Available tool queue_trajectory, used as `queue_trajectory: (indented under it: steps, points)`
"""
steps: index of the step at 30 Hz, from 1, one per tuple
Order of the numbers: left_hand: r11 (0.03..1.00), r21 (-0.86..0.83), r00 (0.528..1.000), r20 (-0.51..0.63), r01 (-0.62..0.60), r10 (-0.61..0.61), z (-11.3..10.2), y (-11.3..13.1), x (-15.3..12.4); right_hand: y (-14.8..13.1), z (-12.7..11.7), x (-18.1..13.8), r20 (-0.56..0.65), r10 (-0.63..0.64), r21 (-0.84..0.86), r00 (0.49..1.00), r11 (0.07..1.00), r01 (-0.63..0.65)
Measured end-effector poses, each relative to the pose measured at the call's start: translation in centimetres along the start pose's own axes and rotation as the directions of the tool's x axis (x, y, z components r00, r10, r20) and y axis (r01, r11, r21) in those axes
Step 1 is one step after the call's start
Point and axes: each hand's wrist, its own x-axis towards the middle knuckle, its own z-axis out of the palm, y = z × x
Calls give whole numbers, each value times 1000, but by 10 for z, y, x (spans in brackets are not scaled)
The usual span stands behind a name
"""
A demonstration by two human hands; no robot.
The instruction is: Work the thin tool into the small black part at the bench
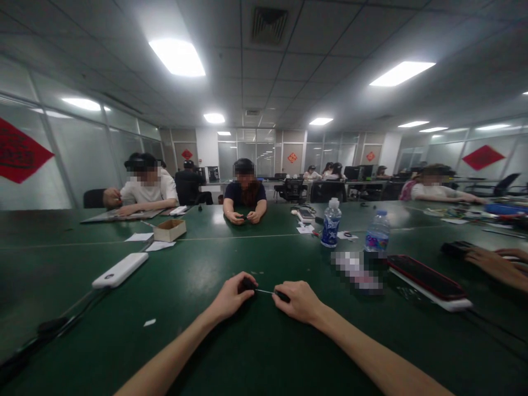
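My left hand (pixel 231 296) is closed around a small black part (pixel 248 284), just above the green table (pixel 198 341). The part's kind is too small to make out. In my right hand (pixel 300 301) is a screwdriver (pixel 282 296) with a dark handle, gripped between thumb and fingers. Its thin metal shaft points left and reaches the black part; whether the tip sits in a screw is hidden. Both forearms come in from the bottom of the head view.
A white power bank (pixel 120 270) with a cable lies left, near an open cardboard box (pixel 169 230). At right stand two bottles (pixel 330 223), a red-edged phone (pixel 429 278) on a white block and another person's hand (pixel 495 267). A person (pixel 245 192) sits opposite.
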Motion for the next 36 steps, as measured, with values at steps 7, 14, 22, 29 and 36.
queue_trajectory:
  steps: [7,14,22,29,36]
  points:
    - [999,-38,1000,25,-13,14,1,12,-1,5,4,-1,-10,-3,31,1000,1000,3]
    - [999,25,999,27,-25,24,0,13,-3,2,3,0,8,70,-2,997,998,-70]
    - [1000,-6,999,18,-30,30,1,12,-2,0,1,1,8,82,0,997,997,-82]
    - [998,-63,999,34,-9,11,1,10,-3,-1,0,0,30,92,16,995,996,-93]
    - [1000,8,1000,23,-12,12,0,7,-2,1,2,1,11,77,13,997,997,-77]
